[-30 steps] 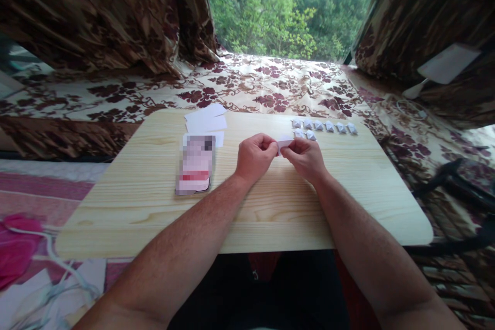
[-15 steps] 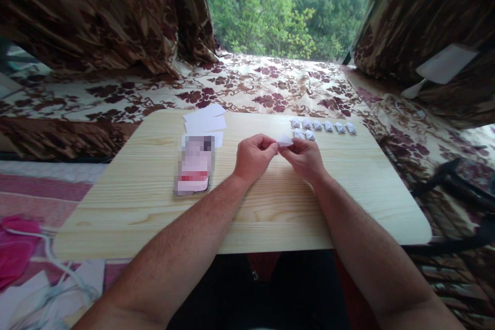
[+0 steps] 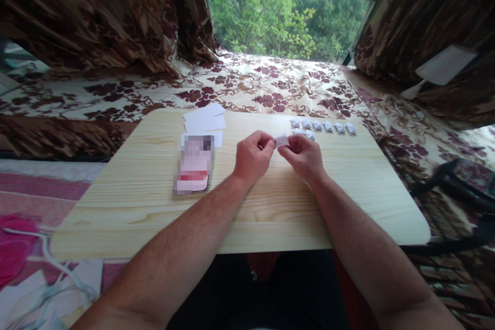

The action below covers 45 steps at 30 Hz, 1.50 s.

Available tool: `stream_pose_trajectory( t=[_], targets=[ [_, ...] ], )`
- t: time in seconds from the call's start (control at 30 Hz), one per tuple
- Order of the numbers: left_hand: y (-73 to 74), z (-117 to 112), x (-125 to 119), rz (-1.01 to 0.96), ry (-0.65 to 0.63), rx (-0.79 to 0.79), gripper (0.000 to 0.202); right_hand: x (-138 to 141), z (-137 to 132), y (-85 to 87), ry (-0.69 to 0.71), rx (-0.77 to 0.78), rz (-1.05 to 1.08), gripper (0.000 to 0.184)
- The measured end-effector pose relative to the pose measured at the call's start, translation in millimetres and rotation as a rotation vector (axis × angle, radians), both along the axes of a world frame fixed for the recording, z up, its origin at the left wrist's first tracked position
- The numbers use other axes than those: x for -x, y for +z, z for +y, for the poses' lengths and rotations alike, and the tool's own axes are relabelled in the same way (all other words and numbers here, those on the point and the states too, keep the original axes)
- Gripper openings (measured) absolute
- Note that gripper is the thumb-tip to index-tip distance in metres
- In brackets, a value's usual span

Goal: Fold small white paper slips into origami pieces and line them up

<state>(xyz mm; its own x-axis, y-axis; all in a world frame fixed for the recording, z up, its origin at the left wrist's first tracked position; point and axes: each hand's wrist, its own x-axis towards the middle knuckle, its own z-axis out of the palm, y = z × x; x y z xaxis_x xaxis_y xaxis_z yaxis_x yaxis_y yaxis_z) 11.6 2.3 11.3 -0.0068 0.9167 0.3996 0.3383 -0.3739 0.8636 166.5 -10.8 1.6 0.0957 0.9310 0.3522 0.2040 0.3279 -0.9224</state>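
Observation:
A small folded piece of white paper (image 3: 281, 139) is pinched between my two hands above the middle of the wooden table (image 3: 270, 211). My left hand (image 3: 253, 154) grips its left edge with thumb and fingertips. From the other side, my right hand (image 3: 304, 155) holds it between thumb and curled fingers. Just beyond my right hand, several small folded paper pieces (image 3: 328, 126) stand in two rows, the nearer row partly hidden by that hand. The exact folds of the held paper are too small to make out.
Flat white paper sheets (image 3: 204, 117) lie at the table's back left. A pink phone (image 3: 193, 165), blurred by pixels, overlaps them in front. Beyond the table is a floral-covered ledge (image 3: 270, 82); a black chair (image 3: 464, 185) stands at right. A white lamp (image 3: 444, 64) is farther back.
The folded paper has turned in my fingers: its pointed top now looks squarer and tilted. Both hands have stayed in nearly the same place, still gripping it.

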Motion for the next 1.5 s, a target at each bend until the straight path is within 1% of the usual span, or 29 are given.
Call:
stream_pose_trajectory(
  t=[0.07,0.13,0.2,0.27,0.37,0.6,0.8,0.93,1.17,1.5],
  targets=[
    [-0.1,1,1,0.026,0.017,-0.011,0.013,0,-1,1.5,-0.069,-0.093,0.023,0.027],
    [-0.7,1,1,0.059,0.013,-0.031,0.013,-1,-3,4.2,-0.122,-0.173,-0.032,0.031],
    [-1.2,1,1,0.090,0.002,-0.056,0.012,-1,-5,7.4,-0.122,-0.218,-0.126,0.024],
    [-1.7,0,0,0.108,-0.008,-0.082,0.011,-1,-8,9.9,-0.104,-0.247,-0.182,0.013],
    [-2.6,0,0,0.118,-0.020,-0.099,0.010,-1,-9,11.3,-0.091,-0.240,-0.221,0.008],
    [-4.8,1,0,0.126,-0.032,-0.145,0.009,-1,-7,9.2,-0.061,-0.198,-0.239,0.009],
    [-2.6,-1,0,0.122,-0.061,-0.159,0.009,-2,-8,10.2,-0.056,-0.162,-0.240,0.007],
    [-1.7,-1,0,0.155,-0.062,-0.187,0.008,-2,-9,10.1,-0.050,-0.147,-0.233,0.009],
    [-2.2,0,2,0.249,-0.071,-0.260,0.010,-4,-7,8.7,-0.029,-0.184,-0.226,0.016],
    [-1.2,-1,3,0.301,-0.066,-0.314,0.011,-5,-7,10.8,-0.034,-0.207,-0.274,0.014]
  ],
)
